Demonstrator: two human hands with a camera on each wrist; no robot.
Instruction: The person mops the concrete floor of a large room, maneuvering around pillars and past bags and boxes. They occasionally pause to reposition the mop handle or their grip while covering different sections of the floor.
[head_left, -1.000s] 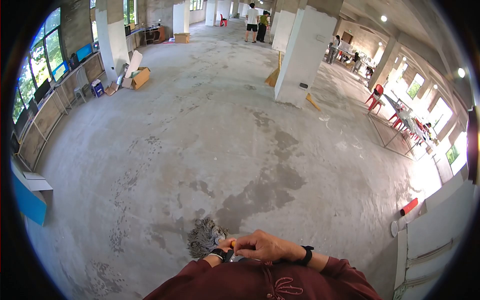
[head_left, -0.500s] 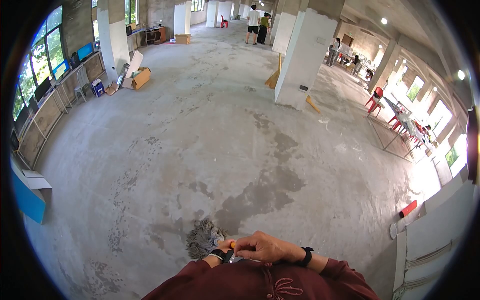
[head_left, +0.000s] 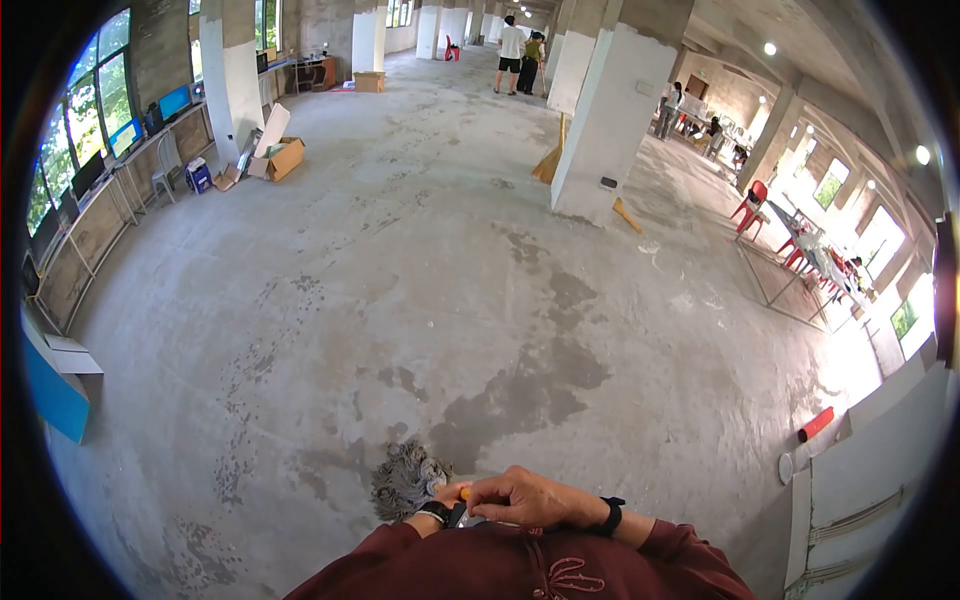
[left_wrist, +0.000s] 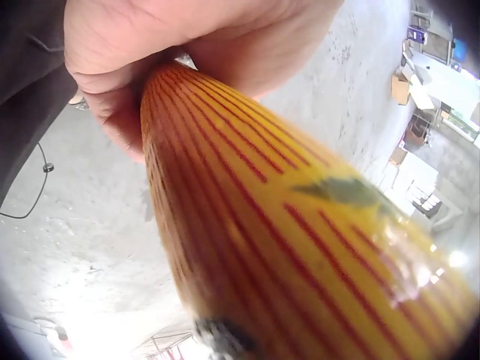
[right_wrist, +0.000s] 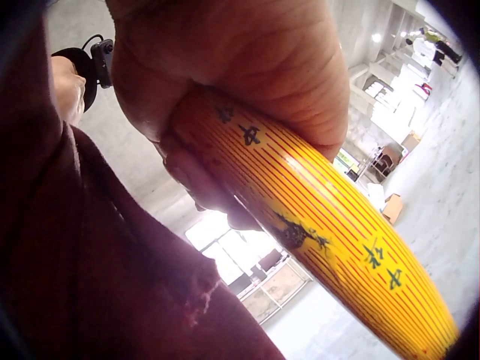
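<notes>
A mop with a grey string head (head_left: pixel 408 480) lies on the concrete floor just beyond the person's body in the head view. Its yellow, red-striped handle (left_wrist: pixel 247 202) fills much of the left wrist view, with the left hand (left_wrist: pixel 187 37) curled round it. The right hand (right_wrist: pixel 240 82) grips the same handle (right_wrist: pixel 330 217), which carries dark green characters, in the right wrist view. From the head, the right hand (head_left: pixel 520 497) appears in front of the chest, close beside the partly hidden left hand (head_left: pixel 451 494).
Damp patches (head_left: pixel 530 390) mark the floor. A pillar (head_left: pixel 612 130) with a broom (head_left: pixel 550 160) leaning by it stands ahead. Cardboard boxes (head_left: pixel 280 158) and a desk row line the left; a red cylinder (head_left: pixel 816 424) and pale panels (head_left: pixel 870 500) lie right. People (head_left: pixel 510 55) stand far off.
The surroundings have shifted slightly down in the head view. The mop head has moved very slightly left; both hands keep their hold on the handle.
</notes>
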